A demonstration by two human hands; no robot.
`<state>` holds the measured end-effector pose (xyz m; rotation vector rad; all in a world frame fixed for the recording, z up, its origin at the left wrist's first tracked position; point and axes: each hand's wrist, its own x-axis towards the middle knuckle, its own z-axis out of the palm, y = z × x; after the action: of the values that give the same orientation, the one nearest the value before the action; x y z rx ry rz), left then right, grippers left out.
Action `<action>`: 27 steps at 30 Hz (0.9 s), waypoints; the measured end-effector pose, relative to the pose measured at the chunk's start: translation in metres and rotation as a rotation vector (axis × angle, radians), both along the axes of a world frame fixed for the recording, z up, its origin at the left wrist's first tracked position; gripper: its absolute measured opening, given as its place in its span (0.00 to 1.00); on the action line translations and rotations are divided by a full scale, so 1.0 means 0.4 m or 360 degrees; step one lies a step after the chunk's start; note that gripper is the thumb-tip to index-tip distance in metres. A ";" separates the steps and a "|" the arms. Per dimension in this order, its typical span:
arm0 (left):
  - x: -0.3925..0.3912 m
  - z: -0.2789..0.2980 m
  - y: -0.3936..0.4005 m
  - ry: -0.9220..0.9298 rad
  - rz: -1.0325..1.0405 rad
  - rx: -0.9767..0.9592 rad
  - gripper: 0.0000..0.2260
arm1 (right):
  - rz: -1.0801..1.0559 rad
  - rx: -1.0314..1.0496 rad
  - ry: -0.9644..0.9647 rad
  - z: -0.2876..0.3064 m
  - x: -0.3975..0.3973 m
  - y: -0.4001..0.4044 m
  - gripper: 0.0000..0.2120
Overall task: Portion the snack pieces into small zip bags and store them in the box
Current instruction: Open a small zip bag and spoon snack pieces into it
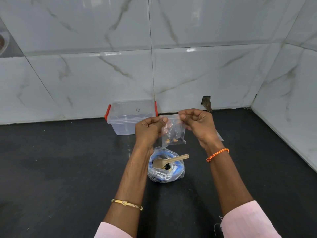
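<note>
A small clear zip bag [173, 133] hangs upright above the counter with a few yellow and dark snack pieces at its bottom. My left hand [149, 129] pinches its top left corner and my right hand [197, 122] pinches the top right edge along the zip strip. Below it on the black counter sits the larger open snack bag [164, 174] with blue print, and a tan plastic spoon [169, 161] rests in its mouth. The clear plastic box [130, 117] with red side latches stands behind, against the wall, lid on.
The black countertop [68, 169] spreads to both sides. White marble-look tiles [103, 74] back it and wrap round at the right. A small hole [206, 102] in the wall sits just behind my right hand.
</note>
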<state>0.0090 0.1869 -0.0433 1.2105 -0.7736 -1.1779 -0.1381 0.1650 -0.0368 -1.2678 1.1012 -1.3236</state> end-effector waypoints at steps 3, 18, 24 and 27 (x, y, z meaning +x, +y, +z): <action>0.000 0.001 -0.003 0.0022 0.0004 0.0011 0.03 | 0.0002 0.0000 -0.0031 0.004 -0.007 -0.004 0.07; 0.020 0.000 -0.020 0.0259 -0.0041 0.0113 0.03 | 0.0122 0.0237 -0.0154 -0.026 0.056 0.001 0.01; 0.054 0.000 -0.019 0.0273 -0.0038 0.0134 0.03 | 0.0040 0.0428 -0.0179 -0.017 0.088 0.002 0.04; 0.091 -0.004 -0.021 0.0319 0.0007 0.0176 0.02 | 0.0169 0.0632 -0.0280 -0.011 0.107 0.000 0.04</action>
<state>0.0455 0.1787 -0.0449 1.1623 -0.5614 -1.3299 -0.0953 0.1648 -0.0410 -0.8867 1.0903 -1.0506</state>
